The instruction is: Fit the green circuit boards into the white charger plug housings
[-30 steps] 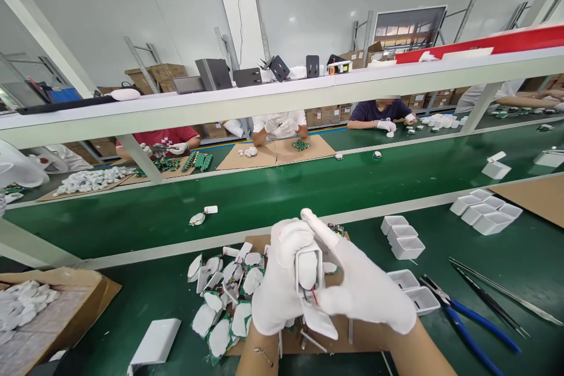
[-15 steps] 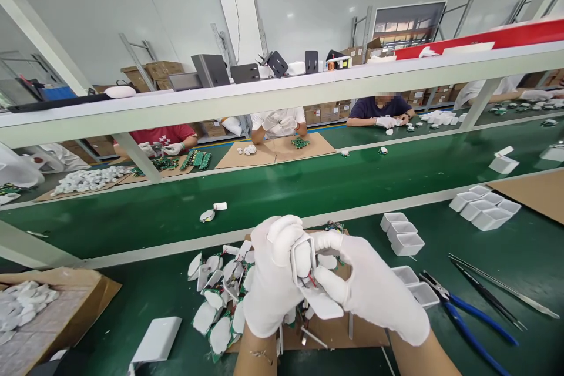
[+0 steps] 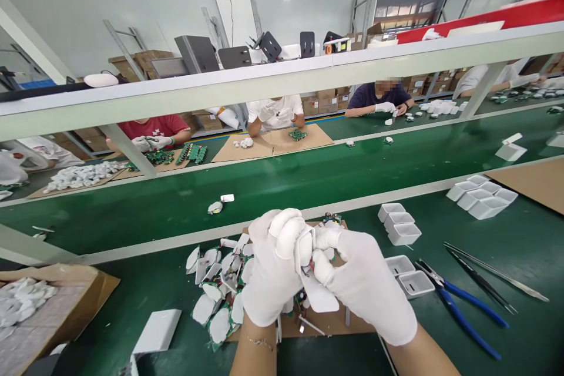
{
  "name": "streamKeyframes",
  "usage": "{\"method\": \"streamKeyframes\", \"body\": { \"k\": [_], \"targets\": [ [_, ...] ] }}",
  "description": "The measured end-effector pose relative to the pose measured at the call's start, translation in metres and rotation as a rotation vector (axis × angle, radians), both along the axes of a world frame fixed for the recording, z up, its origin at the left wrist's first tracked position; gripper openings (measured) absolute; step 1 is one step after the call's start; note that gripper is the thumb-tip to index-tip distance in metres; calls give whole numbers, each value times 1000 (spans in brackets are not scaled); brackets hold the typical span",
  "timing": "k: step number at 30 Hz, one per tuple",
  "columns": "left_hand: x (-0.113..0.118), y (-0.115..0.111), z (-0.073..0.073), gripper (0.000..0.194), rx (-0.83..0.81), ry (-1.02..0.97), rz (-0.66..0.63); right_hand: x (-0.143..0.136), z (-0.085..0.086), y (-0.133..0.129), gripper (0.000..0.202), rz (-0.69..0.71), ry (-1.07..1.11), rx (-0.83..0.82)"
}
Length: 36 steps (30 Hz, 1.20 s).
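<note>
My left hand (image 3: pixel 275 267), in a white glove, is closed round a white plastic housing (image 3: pixel 305 247) with an open frame. From the other side my right hand (image 3: pixel 368 282), also gloved, pinches at the housing's inside, where a bit of red wire shows; its fingertips partly hide what they grip. A flat white flap (image 3: pixel 322 296) hangs below the housing. Under both hands lies a brown cardboard sheet (image 3: pixel 326 329) with small parts on it. Left of my left hand is a pile of white pieces with green circuit boards (image 3: pixel 220 326).
Blue-handled pliers (image 3: pixel 469 299), tweezers (image 3: pixel 480 279) and white trays (image 3: pixel 403 232) lie at the right. A cardboard box (image 3: pixel 88 299) stands at the left. Beyond runs a green belt (image 3: pixel 273 182) with parts, under a shelf (image 3: pixel 247 85); several people work behind it.
The parts on the belt have shifted right. My right fingers have moved slightly at the housing, which both hands still hold. The whole view has tilted a little.
</note>
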<state>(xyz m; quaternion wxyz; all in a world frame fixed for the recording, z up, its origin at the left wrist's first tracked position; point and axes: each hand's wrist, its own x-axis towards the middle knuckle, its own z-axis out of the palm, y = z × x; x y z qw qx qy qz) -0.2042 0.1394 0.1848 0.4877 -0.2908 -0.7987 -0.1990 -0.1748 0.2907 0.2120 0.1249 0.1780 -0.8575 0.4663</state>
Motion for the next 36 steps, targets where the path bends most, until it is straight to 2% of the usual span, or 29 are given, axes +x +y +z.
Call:
{"method": "streamKeyframes", "body": {
  "k": [7,9,13,16,20,25,36],
  "targets": [
    [0,6,3,27,-42,21,-32,0,0,2,25,-49,46,-96],
    [1,6,3,30,-20,-22,-51,-4,-2,5,24,-57,37,-191],
    [3,5,2,38,24,-114,-98,-11,-5,15,16,81,-64,-418],
    [2,4,-1,41,30,-122,-93,-9,-2,21,20,152,-153,-317],
    [2,5,-1,41,17,-58,-27,-4,3,19,16,122,-193,-105],
    [0,6,1,32,-11,45,54,-4,2,11,13,39,-106,25],
    [0,4,-2,23,19,104,3,-3,-4,1,20,-12,99,-77]
  ]
}}
